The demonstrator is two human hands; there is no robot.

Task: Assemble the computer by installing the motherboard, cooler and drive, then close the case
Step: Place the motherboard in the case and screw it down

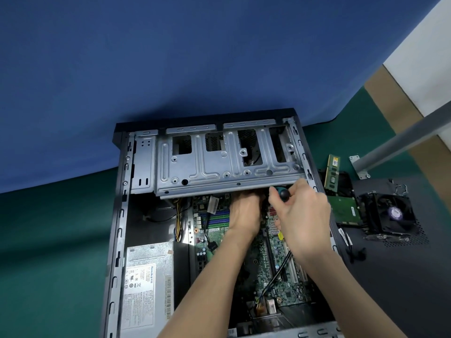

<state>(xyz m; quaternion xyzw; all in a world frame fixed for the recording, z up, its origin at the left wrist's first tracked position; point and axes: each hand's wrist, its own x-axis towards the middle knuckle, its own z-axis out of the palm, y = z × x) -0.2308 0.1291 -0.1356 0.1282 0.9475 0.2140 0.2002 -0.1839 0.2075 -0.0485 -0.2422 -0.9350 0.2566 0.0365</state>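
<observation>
Right hand (302, 215) gripped screwdriver (283, 193) over motherboard (275, 259) lying in case (119, 215), likely for mounting screw. Left hand (244, 213) tucked under drive cage (219, 167), fingers hidden, can't tell grip. Cooler (390, 215), drive (345, 211) sat right of case, waiting turn.

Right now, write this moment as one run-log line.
right hand: grips screwdriver | left hand: reaches under drive cage | motherboard: in case | cooler: outside case

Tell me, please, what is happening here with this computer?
A person works inside the open computer case. The right hand grips a screwdriver at the edge of the drive cage; the left hand reaches under that cage, over the motherboard, its fingers hidden. The cooler and the hard drive lie outside, not yet installed.
</observation>
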